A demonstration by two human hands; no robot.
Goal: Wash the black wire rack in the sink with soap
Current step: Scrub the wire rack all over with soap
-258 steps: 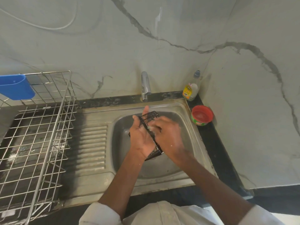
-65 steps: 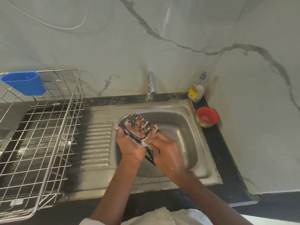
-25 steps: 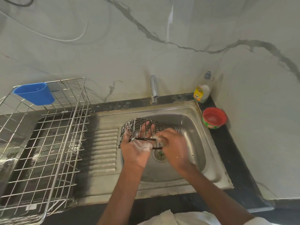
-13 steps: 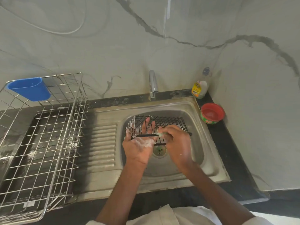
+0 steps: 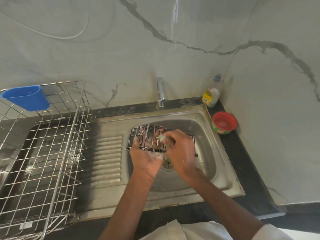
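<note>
While our left hand [image 5: 147, 158] grips the near-left edge of the black wire rack [image 5: 152, 138] from below, fingers curled up through the wires, our right hand [image 5: 180, 149] pinches a small green-white soapy scrubber [image 5: 161, 137] against the rack's top bars. Rack is held over the stainless steel sink basin [image 5: 206, 153], above the drain, long axis running 9 to 3 o'clock, its far end sticking out at 3 o'clock past our right hand. Right hand is nearer the unscrubbed right end, so we judge the next strokes go toward 3 o'clock. Suds sit on the left palm.

Counts: one rack, one scrubber, one chrome tap [image 5: 161, 93] at 12 o'clock, one yellow-labelled dish soap bottle [image 5: 211, 96] and one round red soap tub [image 5: 224, 123] at 2 o'clock, one large silver wire drying basket [image 5: 45, 153] at 9 o'clock, one blue plastic cup holder [image 5: 26, 97] hung on it.
</note>
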